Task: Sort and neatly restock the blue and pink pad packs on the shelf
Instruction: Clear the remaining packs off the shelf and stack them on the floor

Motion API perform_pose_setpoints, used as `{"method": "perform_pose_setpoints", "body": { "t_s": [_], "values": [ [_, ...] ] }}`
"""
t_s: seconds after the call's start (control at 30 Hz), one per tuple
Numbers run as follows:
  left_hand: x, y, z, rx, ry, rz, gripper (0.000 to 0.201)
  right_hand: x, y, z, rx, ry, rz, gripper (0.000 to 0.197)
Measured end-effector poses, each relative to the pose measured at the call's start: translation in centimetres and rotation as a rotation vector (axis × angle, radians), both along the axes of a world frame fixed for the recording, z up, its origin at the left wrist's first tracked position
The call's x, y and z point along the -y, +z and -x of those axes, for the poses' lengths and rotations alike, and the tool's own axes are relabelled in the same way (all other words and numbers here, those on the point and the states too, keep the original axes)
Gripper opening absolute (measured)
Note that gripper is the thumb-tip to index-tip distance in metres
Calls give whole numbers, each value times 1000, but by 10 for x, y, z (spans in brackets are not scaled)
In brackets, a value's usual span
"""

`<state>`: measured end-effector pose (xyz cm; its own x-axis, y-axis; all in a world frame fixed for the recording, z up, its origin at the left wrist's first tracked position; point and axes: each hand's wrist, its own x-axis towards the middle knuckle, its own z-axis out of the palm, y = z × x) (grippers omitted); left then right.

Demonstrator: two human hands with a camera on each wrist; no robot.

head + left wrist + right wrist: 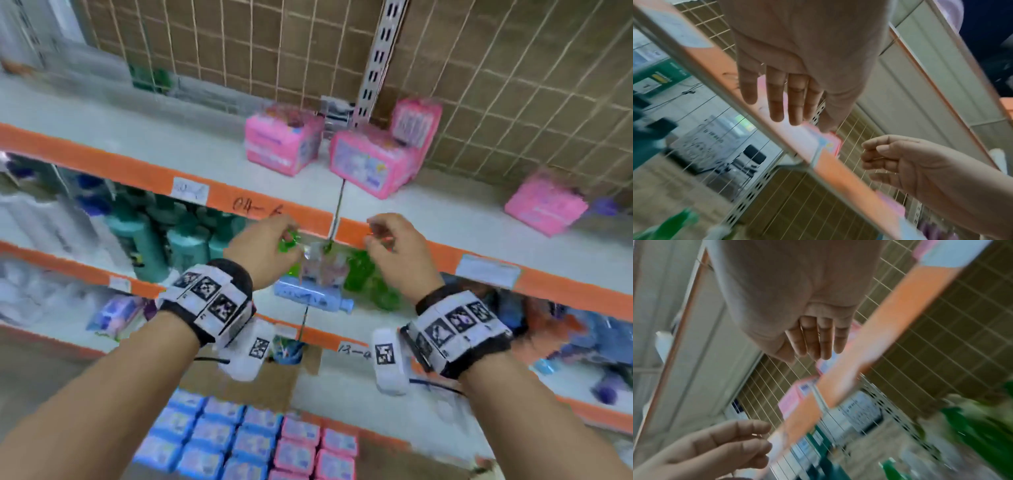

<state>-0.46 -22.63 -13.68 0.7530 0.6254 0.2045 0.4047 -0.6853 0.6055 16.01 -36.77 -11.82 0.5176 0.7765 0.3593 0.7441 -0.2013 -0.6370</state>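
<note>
My left hand (265,245) and right hand (394,245) hover side by side just in front of the orange shelf edge (260,202), fingers loosely curled, holding nothing. In the left wrist view the left hand's fingers (777,97) hang relaxed in front of a pink pack (818,139). On the shelf above lie pink pad packs: one left (284,145), one in the middle (371,166) with another upright behind it (416,125), and one far right (544,205). Low down, an open carton holds rows of blue packs (205,435) and pink packs (315,448).
A wire grid back panel (239,51) and a slotted upright (380,58) close the shelf's rear. Teal bottles (150,240) and green bottles (370,274) fill the lower shelf. A blue bottle (311,296) lies on its side there.
</note>
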Motion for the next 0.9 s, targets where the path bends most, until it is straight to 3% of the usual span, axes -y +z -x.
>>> {"method": "perform_pose_setpoints", "body": {
  "t_s": [0.1, 0.2, 0.3, 0.47, 0.63, 0.73, 0.83, 0.9],
  "values": [
    [-24, 36, -17, 53, 33, -28, 37, -29, 24, -16, 115, -99, 30, 30],
    [-44, 52, -35, -98, 93, -106, 48, -45, 15, -29, 79, -178, 259, 35],
    [-61, 64, -52, -197, 225, -176, 53, -41, -6, -39, 197, -217, 387, 36],
    [-94, 86, -86, -224, 442, -149, 73, -46, -22, -46, 379, -339, 354, 36],
    [-126, 85, -118, -187, 534, -33, 97, -51, -27, -47, 405, -353, 314, 35],
    [-139, 81, -130, -296, 515, -33, 115, -50, -30, -48, 413, -357, 305, 35],
    [-146, 81, -128, -377, 538, -35, 109, -52, -30, -49, 426, -356, 305, 34],
    [-143, 82, -119, -305, 537, 19, 102, -50, -29, -48, 407, -354, 292, 34]
  ]
}}
